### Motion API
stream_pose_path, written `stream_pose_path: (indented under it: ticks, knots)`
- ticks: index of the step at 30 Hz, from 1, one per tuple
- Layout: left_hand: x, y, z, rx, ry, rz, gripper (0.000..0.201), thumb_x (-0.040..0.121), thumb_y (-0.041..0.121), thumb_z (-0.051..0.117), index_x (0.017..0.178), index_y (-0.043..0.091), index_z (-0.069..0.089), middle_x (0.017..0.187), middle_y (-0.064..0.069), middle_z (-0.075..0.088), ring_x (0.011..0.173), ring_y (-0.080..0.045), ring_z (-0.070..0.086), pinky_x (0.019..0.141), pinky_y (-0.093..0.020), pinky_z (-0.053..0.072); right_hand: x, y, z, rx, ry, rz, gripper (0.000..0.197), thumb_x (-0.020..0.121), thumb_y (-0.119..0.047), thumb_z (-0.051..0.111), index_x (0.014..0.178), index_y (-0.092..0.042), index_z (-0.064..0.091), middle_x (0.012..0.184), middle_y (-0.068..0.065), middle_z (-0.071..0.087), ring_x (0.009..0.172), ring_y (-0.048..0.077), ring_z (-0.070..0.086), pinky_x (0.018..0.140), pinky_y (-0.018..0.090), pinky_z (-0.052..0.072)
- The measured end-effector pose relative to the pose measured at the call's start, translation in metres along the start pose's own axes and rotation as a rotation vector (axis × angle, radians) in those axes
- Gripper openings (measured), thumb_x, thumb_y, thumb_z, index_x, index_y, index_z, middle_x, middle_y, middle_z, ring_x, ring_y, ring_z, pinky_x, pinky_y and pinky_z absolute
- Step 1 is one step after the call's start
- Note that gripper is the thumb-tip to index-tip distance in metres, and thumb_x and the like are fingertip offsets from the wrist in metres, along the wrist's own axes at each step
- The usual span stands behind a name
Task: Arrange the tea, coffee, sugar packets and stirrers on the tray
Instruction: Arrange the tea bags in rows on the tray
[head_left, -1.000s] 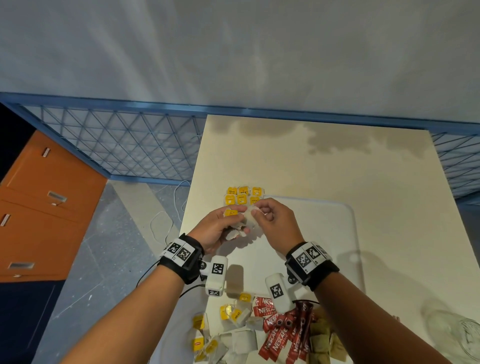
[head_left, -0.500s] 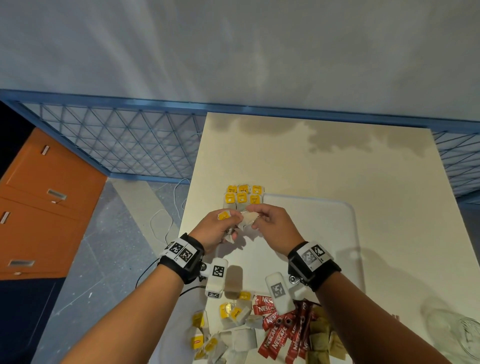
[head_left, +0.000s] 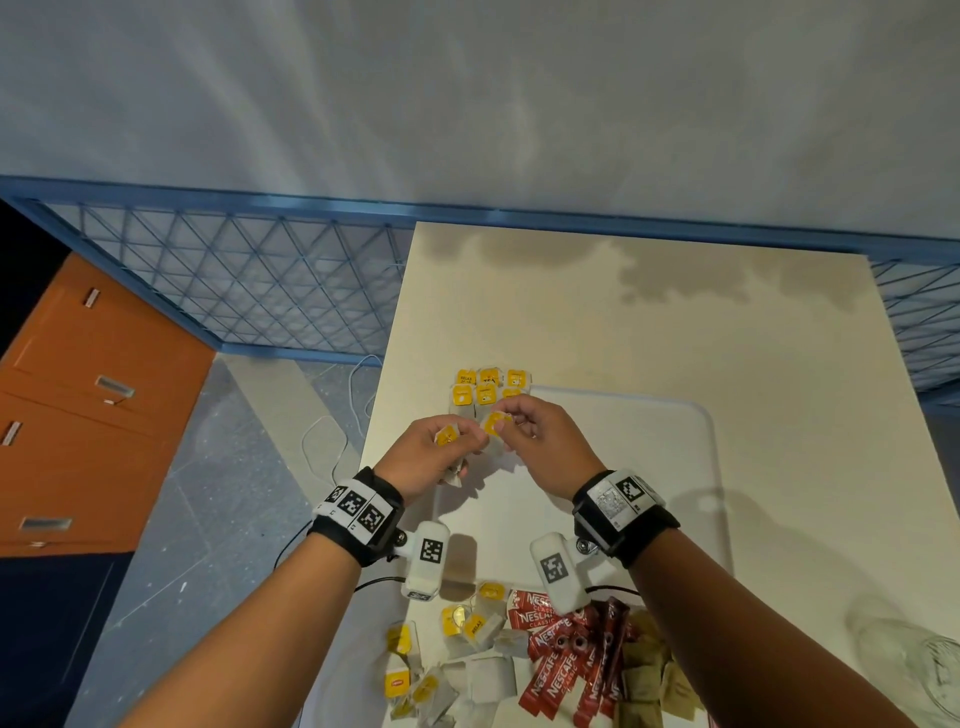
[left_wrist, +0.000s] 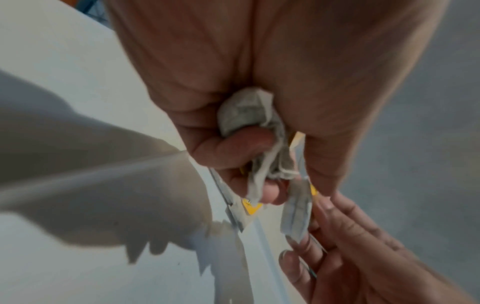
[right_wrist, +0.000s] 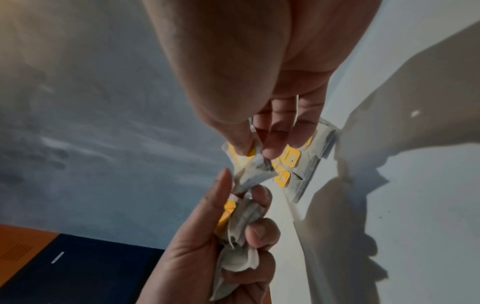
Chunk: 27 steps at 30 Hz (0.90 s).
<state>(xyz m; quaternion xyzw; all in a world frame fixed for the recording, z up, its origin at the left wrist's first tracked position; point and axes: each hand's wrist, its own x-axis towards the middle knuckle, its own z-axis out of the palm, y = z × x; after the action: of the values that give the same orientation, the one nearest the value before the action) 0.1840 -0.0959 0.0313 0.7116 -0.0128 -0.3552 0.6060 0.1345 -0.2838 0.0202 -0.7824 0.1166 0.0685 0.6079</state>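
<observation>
The left hand (head_left: 434, 457) holds a crumpled bunch of white paper tea bags with yellow tags (right_wrist: 237, 228), fingers curled round it; the right hand (head_left: 545, 447) pinches one yellow-tagged tea bag (head_left: 492, 423) between thumb and fingers, above the white plastic tray (head_left: 649, 457) on the cream surface (head_left: 675, 322), just beside a neat row of tea bags (head_left: 485, 387).

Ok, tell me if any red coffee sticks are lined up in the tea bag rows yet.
No, the red coffee sticks lie heaped near the wrists, apart from the tea bag rows.
</observation>
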Motion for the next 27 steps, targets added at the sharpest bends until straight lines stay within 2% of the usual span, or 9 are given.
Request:
stream_pose_path:
  ticks: [3,6,11,13,15,17,19,22,27]
  knots:
    - [0.002,-0.005,0.001,0.047,0.032,0.021,0.008,0.092,0.018,0.072,0.085,0.013,0.071,0.07,-0.007,0.065,0.054,-0.018,0.056,0.051,-0.023,0.045,0.003,0.005,0.006,0.036,0.038,0.032,0.017,0.091,-0.029,0.071,0.108,-0.033,0.07,0.089,0.01,0.067,0.085,0.031,0.068,0.083,0.043,0.056]
    - [0.002,-0.006,0.002,0.009,0.094,0.017,0.007,0.093,0.013,0.071,0.087,0.01,0.069,0.067,-0.001,0.067,0.05,-0.015,0.055,0.048,-0.021,0.044,0.003,0.01,0.013,0.078,0.071,0.089,0.022,0.088,-0.033,0.072,0.108,-0.023,0.072,0.088,0.001,0.074,0.086,0.023,0.071,0.084,0.042,0.059]
    - [0.003,-0.015,-0.006,-0.012,0.12,-0.023,0.004,0.092,0.014,0.071,0.092,0.01,0.071,0.074,-0.005,0.069,0.053,-0.015,0.057,0.051,-0.023,0.047,0.005,0.017,0.025,0.001,0.036,0.128,0.022,0.09,-0.029,0.071,0.079,-0.009,0.069,0.079,0.015,0.07,0.068,0.019,0.063,0.064,0.035,0.053]
    - [0.003,-0.017,-0.01,-0.059,0.125,-0.062,0.006,0.094,0.015,0.069,0.094,0.01,0.072,0.084,-0.01,0.072,0.056,-0.018,0.059,0.052,-0.024,0.048,0.009,0.015,0.028,-0.093,0.056,0.141,0.027,0.09,-0.032,0.069,0.073,-0.011,0.063,0.069,0.006,0.065,0.065,0.021,0.059,0.064,0.037,0.052]
    - [0.001,-0.017,-0.014,-0.116,0.149,-0.112,0.013,0.097,0.02,0.063,0.1,0.01,0.072,0.088,-0.009,0.073,0.058,-0.017,0.062,0.048,-0.022,0.044,0.014,0.011,0.029,-0.183,0.07,0.141,0.032,0.093,-0.027,0.068,0.067,-0.013,0.057,0.061,-0.006,0.054,0.06,0.012,0.05,0.059,0.03,0.043]
    - [0.0,-0.02,-0.02,-0.263,0.164,-0.168,0.019,0.1,0.025,0.058,0.104,0.01,0.069,0.09,-0.008,0.072,0.061,-0.017,0.061,0.046,-0.023,0.036,0.019,0.005,0.031,-0.253,0.071,0.149,0.034,0.095,-0.024,0.066,0.066,-0.014,0.055,0.06,-0.008,0.049,0.058,0.01,0.045,0.056,0.028,0.036]
    - [-0.001,-0.023,-0.027,-0.455,0.178,-0.227,0.023,0.102,0.029,0.055,0.109,0.01,0.066,0.095,-0.01,0.072,0.066,-0.02,0.06,0.045,-0.024,0.033,0.023,0.006,0.036,-0.316,0.046,0.177,0.034,0.096,-0.027,0.065,0.065,-0.015,0.056,0.06,-0.004,0.05,0.06,0.018,0.048,0.059,0.03,0.04]
    - [-0.004,-0.027,-0.034,-0.627,0.182,-0.293,0.026,0.101,0.029,0.051,0.113,0.009,0.064,0.103,-0.014,0.071,0.069,-0.023,0.066,0.04,-0.02,0.041,0.027,0.007,0.047,-0.41,0.033,0.189,0.031,0.091,-0.038,0.062,0.068,-0.018,0.057,0.061,-0.002,0.058,0.066,0.028,0.059,0.067,0.04,0.054]
    - [-0.011,-0.03,-0.038,-0.827,0.05,-0.325,0.032,0.091,0.02,0.046,0.114,0.005,0.062,0.104,-0.019,0.07,0.075,-0.032,0.071,0.046,-0.023,0.052,0.031,0.004,0.054,-0.55,0.054,0.174,0.027,0.096,-0.04,0.057,0.078,-0.021,0.063,0.076,-0.004,0.067,0.075,0.024,0.064,0.073,0.041,0.056]
